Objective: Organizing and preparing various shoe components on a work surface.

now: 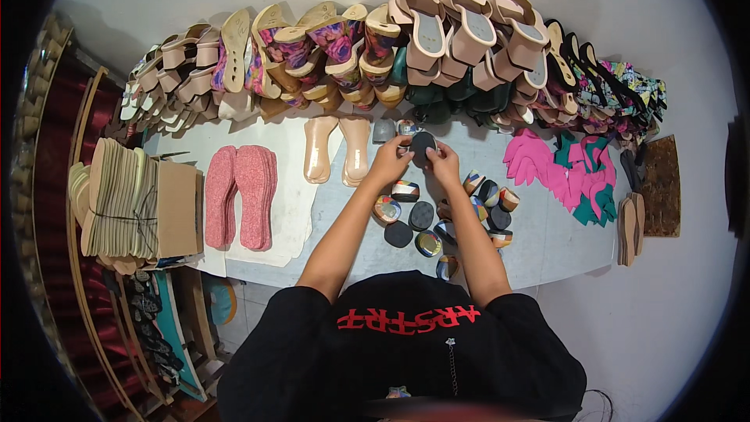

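Beyond the middle of the table, a shoe heel (423,145) with a dark flat face turned up is held between both hands. My left hand (390,161) has its fingers closed at the heel's left side. My right hand (444,164) grips it from the right, thumb and fingers against its edge. Just past my hands stand a grey block (383,131) and a patterned heel (405,127). Several more heels with colourful patterned sides and dark faces, such as a dark-topped heel (422,216), lie scattered between and beside my forearms.
A pair of beige insoles (317,148) and stacked pink soles (251,197) lie left on the table (547,254). Tied insoles (121,199) stand farther left. Piled sandals (469,19) line the back. Pink and green cut pieces (582,180) lie right.
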Tool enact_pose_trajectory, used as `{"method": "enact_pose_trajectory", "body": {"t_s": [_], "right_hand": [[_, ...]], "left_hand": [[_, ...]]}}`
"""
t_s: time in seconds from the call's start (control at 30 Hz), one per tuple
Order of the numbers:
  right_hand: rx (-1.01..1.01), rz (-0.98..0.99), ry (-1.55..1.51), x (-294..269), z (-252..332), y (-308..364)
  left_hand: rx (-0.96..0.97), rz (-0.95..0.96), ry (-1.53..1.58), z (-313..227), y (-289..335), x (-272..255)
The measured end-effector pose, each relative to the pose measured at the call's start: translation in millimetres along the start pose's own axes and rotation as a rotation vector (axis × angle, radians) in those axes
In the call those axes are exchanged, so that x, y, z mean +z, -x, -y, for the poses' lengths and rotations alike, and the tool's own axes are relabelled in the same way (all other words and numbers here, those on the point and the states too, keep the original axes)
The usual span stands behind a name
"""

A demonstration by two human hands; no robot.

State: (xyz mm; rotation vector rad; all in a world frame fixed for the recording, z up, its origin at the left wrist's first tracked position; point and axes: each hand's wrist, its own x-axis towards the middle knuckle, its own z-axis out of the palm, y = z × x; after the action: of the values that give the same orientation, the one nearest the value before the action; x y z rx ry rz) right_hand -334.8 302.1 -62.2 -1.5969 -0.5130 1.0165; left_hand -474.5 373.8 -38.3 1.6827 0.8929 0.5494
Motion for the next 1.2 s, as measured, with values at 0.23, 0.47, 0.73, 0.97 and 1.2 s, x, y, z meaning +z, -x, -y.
{"method": "enact_pose_trajectory", "body": {"t_s": [0.23, 0.47, 0.73, 0.97, 1.2], "right_hand": [[-0.550, -0.403, 0.806, 1.6, 16.1, 26.2], [-0.581, -0.186, 0.599, -7.6, -6.7, 24.1], [-0.446, -0.177, 0.641, -7.0, -11.6, 2.2], [-0.370, -0.184, 0.645, 11.4, 1.0, -5.9], [-0.350, -0.137, 0.625, -18.0, -4.3, -3.2]], "left_hand": [[0.232, -0.136, -0.270, 7.8, -13.8, 12.9], [0.084, -0.181, -0.682, -12.9, -23.2, -5.7], [0.041, -0.115, -0.742, 3.4, -35.6, -5.7], [0.077, -0.042, -0.759, -0.3, -27.7, -12.7], [0.167, -0.186, -0.755, -1.1, -13.8, -3.4]]}}
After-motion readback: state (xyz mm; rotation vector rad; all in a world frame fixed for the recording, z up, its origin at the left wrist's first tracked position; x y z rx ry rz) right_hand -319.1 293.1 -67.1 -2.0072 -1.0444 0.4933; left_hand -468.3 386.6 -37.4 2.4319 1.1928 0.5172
